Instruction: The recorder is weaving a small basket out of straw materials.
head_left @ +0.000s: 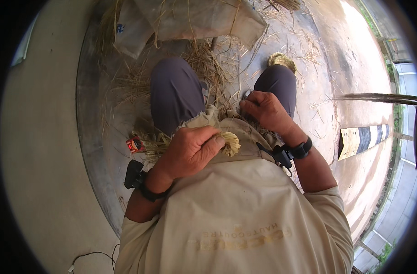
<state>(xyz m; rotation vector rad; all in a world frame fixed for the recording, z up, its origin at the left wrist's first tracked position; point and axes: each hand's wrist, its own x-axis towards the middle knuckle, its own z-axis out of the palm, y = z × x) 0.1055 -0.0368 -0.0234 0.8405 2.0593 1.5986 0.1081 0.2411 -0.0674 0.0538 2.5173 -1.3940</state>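
Observation:
My left hand [192, 148] is closed in front of my belly. Its thumb and fingers pinch a small pale-yellow straw coil [231, 144], whose ridged, rounded edge sticks out to the right. Higher up and to the right, my right hand [267, 110] is bent shut beside my right knee. Whatever lies between its fingertips is hidden or too thin to name. The two hands are apart. A beige cloth [201, 119] lies over my lap, below the straw coil's far side. Just beyond my right knee sits a golden straw piece [282, 60], partly hidden by the knee.
Loose straw [208, 68] is strewn over the grey ground sheet [92, 123] around my legs. A translucent plastic sheet [190, 23] lies ahead. By my left forearm is a red packet [135, 144]. A striped board [364, 140] and a dark bristle bundle [377, 97] are at the right.

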